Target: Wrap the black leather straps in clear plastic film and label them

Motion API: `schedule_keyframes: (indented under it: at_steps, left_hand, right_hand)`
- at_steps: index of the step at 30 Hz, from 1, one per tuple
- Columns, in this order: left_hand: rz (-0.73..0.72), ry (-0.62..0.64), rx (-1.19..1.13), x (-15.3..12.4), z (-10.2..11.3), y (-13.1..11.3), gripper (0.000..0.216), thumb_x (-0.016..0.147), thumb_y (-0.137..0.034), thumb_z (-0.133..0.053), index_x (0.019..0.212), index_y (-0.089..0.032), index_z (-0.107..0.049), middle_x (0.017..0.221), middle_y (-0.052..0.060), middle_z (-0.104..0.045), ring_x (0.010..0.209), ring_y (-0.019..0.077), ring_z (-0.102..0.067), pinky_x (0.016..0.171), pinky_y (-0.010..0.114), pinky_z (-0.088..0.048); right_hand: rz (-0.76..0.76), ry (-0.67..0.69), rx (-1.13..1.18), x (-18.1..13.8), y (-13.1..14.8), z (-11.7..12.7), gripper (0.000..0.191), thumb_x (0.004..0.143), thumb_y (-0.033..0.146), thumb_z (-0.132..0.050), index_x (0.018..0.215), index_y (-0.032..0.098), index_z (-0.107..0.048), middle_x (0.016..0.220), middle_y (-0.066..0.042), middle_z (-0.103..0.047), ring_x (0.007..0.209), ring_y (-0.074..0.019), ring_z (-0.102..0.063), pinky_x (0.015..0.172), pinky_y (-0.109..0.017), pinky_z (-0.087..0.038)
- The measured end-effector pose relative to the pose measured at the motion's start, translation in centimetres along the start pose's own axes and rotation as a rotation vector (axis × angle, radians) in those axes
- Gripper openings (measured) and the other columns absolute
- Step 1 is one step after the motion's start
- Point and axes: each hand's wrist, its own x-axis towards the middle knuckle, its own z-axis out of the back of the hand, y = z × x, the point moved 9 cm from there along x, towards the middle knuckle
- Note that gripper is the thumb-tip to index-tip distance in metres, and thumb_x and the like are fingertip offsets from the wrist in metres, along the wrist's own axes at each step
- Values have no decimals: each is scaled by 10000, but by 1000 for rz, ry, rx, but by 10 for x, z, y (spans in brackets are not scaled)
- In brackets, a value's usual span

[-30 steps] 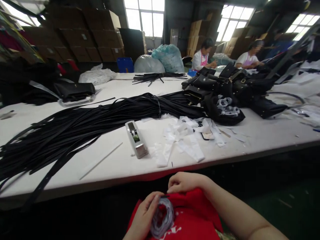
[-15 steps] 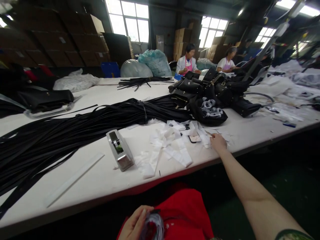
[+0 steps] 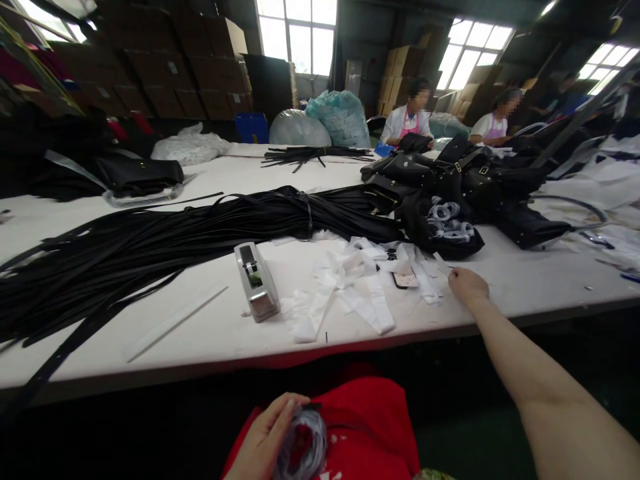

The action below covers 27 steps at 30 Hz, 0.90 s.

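One thick bundle of long black straps (image 3: pixel 250 220) sprawls across the left of the white-covered counter (image 3: pixel 525 277), its strands too many for us to count. Nearer us lie one narrow translucent white strip (image 3: pixel 177 321) and one boxy silver tool like a tape dispenser (image 3: pixel 259 303), long axis pointing roughly toward us. Below, over one red cloth (image 3: pixel 370 413), our left hand (image 3: pixel 267 433) is closed around one grey plastic-wrapped coil (image 3: pixel 319 437), its hole facing us, slightly taller than wide. That coil lies well apart from our right hand, leftward and closer to our body; the left grip is nearer. Further right, white ribbon scraps (image 3: pixel 377 303) tangle past counting, and one soft black bag (image 3: pixel 423 243) holds at least two grey coils (image 3: pixel 445 212). Rightmost, our right hand (image 3: pixel 470 285) has its fingertips at one thin pale strip (image 3: pixel 442 264); we cannot tell whether they pinch it.
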Motion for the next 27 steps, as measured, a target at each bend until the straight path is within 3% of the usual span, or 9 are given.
schedule_keyframes:
  at_steps: [4, 8, 11, 14, 17, 22, 27]
  left_hand:
    - [-3, 33, -34, 2, -2, -1, 576, 856, -709, -455, 986, -212, -716, 967, 46, -705, 959, 244, -626, 907, 330, -480]
    - [-16, 78, -100, 3, -7, -5, 550, 885, -662, -459, 1028, -194, -710, 1008, 55, -715, 960, 230, -626, 925, 335, -466]
    - [-11, 74, -159, -1, -9, -10, 604, 860, -691, -477, 1027, -161, -713, 995, 74, -719, 920, 223, -633, 903, 340, -478]
    - [-14, 62, -197, -2, -10, -12, 634, 866, -698, -458, 1016, -144, -726, 1015, 89, -722, 927, 219, -642, 925, 346, -471]
    - [0, 66, -260, -2, -10, -7, 650, 882, -695, -427, 1022, -138, -732, 997, 95, -732, 915, 218, -657, 912, 355, -480]
    - [-24, 56, -255, -6, -5, -4, 657, 904, -671, -403, 1048, -118, -727, 1073, 121, -730, 978, 236, -657, 922, 366, -485]
    - [-83, 50, -173, -8, -1, -10, 653, 933, -630, -367, 1083, -92, -707, 1110, 135, -717, 1025, 237, -644, 962, 358, -471]
  right_hand:
    - [35, -65, 235, -14, 11, 26, 284, 970, 232, -411, 997, 101, -662, 872, -144, -738, 800, -215, -705, 748, -339, -554]
    - [261, -1, 476, -71, 71, 40, 339, 946, 340, -425, 1095, 124, -639, 752, -65, -724, 629, -170, -675, 610, -274, -555]
    - [549, 142, 643, -159, 141, 47, 327, 881, 459, -574, 1019, 187, -692, 698, -30, -700, 607, -175, -645, 567, -271, -519]
    - [940, 414, 693, -267, 209, 54, 208, 869, 409, -625, 873, 227, -726, 762, -29, -738, 649, -172, -662, 569, -254, -489]
    - [1265, 569, 580, -351, 248, 59, 161, 897, 317, -589, 847, 242, -722, 737, 3, -738, 622, -139, -661, 574, -238, -456]
    - [1551, 308, 267, -408, 272, 57, 210, 894, 249, -535, 719, 216, -646, 622, 0, -681, 560, -158, -629, 567, -293, -360]
    - [1605, 141, 178, -425, 287, 50, 254, 917, 235, -509, 677, 203, -588, 590, -1, -641, 526, -154, -588, 567, -318, -290]
